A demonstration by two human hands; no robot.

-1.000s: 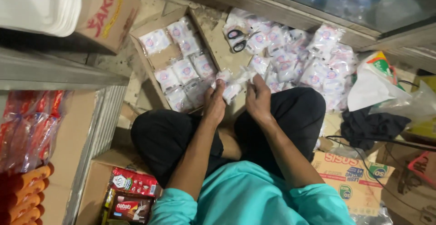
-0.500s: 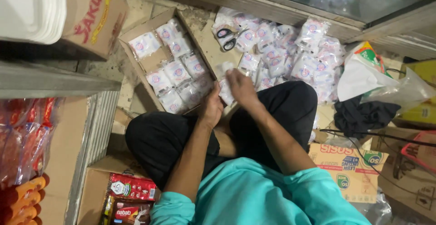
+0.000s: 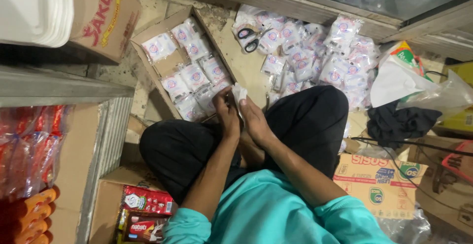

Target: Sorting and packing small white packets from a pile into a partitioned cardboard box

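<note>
I sit cross-legged on the floor in black trousers. My left hand (image 3: pixel 227 113) and my right hand (image 3: pixel 253 118) are close together over my knees, both pinching one small white packet (image 3: pixel 239 94). Just beyond my hands lies an open shallow cardboard box (image 3: pixel 148 34) with several small clear packets of white contents (image 3: pixel 192 76) laid in rows. A loose heap of the same packets (image 3: pixel 315 59) spreads on the floor to the right, with black-handled scissors (image 3: pixel 251 37) on its left end.
A metal shelf edge (image 3: pixel 59 84) and red-wrapped goods (image 3: pixel 29 145) stand at the left. Cardboard cartons (image 3: pixel 382 180) sit at my right, with a dark cloth (image 3: pixel 399 121) and plastic bags (image 3: pixel 409 79). A box of snack packs (image 3: pixel 143 209) is by my left knee. A glass cabinet base (image 3: pixel 315 2) runs along the top.
My hands have drawn back from the packet heap toward my lap and now hold a single packet between them. The view has tilted slightly.
</note>
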